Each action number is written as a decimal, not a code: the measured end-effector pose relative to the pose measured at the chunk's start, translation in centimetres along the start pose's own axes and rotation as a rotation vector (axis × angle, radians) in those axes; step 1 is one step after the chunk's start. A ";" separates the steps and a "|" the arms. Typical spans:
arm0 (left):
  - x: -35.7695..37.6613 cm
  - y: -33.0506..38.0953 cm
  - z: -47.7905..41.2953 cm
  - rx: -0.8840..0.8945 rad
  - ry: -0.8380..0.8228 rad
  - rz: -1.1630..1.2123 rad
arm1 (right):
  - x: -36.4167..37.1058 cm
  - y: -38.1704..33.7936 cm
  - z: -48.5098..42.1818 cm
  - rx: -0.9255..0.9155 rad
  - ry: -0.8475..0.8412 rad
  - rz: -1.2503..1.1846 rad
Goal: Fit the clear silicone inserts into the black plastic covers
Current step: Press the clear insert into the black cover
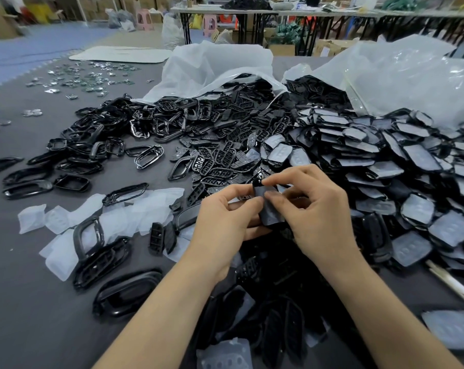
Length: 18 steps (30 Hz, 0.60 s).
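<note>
Glossy plastic frames [129, 294], seemingly matt translucent inserts [31, 218].

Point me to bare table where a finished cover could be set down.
Biggest bare patch: near-left table, bordered by the large black frame and left forearm. A smaller strip lies between the white stick and the lone fitted cover. Centre and right are crowded with cover heaps.

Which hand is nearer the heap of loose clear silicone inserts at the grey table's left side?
Left. The left hand sits right of the heap of clear silicone inserts; the right hand lies farther right, beyond it.
</note>
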<state>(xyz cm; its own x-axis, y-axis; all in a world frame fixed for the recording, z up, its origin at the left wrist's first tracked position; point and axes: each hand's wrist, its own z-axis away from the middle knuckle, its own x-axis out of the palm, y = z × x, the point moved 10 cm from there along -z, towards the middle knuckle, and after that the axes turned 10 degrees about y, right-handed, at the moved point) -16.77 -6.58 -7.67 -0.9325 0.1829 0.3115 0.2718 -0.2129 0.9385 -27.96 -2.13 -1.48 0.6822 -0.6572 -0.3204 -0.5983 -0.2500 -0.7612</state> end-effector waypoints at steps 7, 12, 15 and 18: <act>-0.2 -0.2 -0.1 -0.027 -0.012 0.025 | 0.5 0.3 0.1 0.022 -0.038 -0.008; -0.3 -0.6 -0.2 -0.079 -0.011 0.068 | 0.5 0.2 0.1 0.005 -0.035 -0.001; -0.3 -0.7 -0.3 -0.093 -0.013 0.074 | 0.3 0.0 0.1 -0.022 -0.018 0.020; -0.3 -0.9 -0.4 -0.111 -0.002 0.094 | 0.2 -0.1 0.2 -0.053 0.006 0.041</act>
<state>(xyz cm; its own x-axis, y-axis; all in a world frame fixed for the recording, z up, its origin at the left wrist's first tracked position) -16.78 -6.84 -8.65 -0.9035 0.1593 0.3979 0.3299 -0.3342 0.8829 -27.65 -2.11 -1.54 0.6542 -0.6720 -0.3470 -0.6474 -0.2604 -0.7163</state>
